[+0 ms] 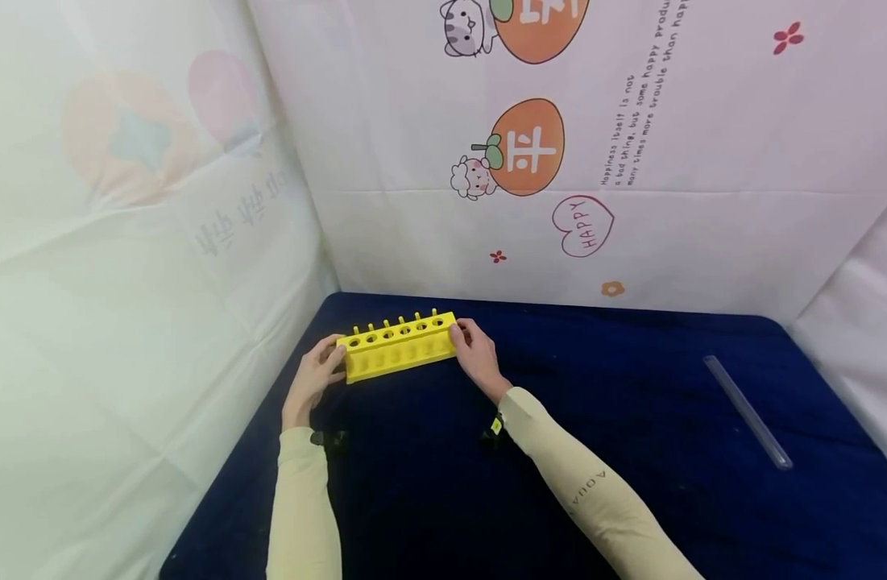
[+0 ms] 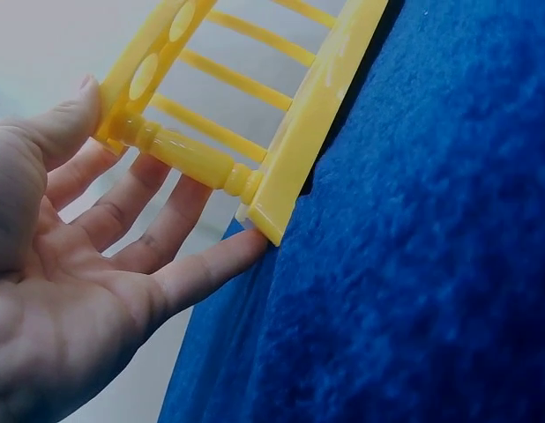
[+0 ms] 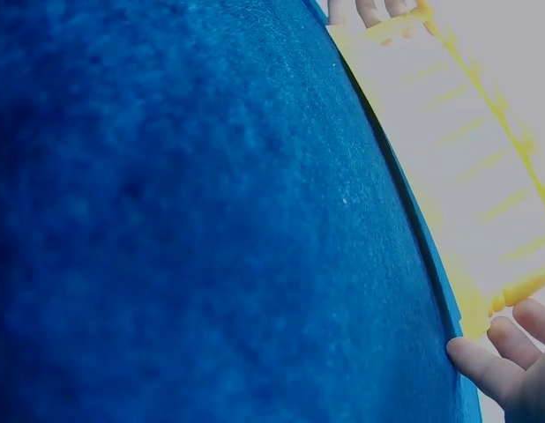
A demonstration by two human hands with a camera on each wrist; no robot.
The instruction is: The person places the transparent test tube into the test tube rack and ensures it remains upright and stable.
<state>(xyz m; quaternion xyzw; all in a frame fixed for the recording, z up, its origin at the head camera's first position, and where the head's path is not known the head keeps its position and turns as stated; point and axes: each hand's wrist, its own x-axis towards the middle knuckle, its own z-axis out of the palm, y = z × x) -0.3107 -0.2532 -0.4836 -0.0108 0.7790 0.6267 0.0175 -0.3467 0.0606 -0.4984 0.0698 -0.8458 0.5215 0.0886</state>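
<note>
A yellow test tube rack [image 1: 401, 354] with a row of round holes and a row of pegs is held at its two ends on the far left of the dark blue table. My left hand [image 1: 314, 377] grips its left end; in the left wrist view the thumb is at the top bar and the fingers reach behind the turned end post [image 2: 189, 159], one fingertip at the base. At the right end my right hand [image 1: 478, 354] holds the rack with its thumb on the near side. The right wrist view shows fingertips [image 3: 484, 366] by the lower corner, the rack washed out.
A clear test tube [image 1: 748, 412] lies on the blue table cloth [image 1: 595, 483] at the right. White printed sheets [image 1: 385, 145] hang behind and to the left of the table. Small dark wrist cameras sit under both forearms.
</note>
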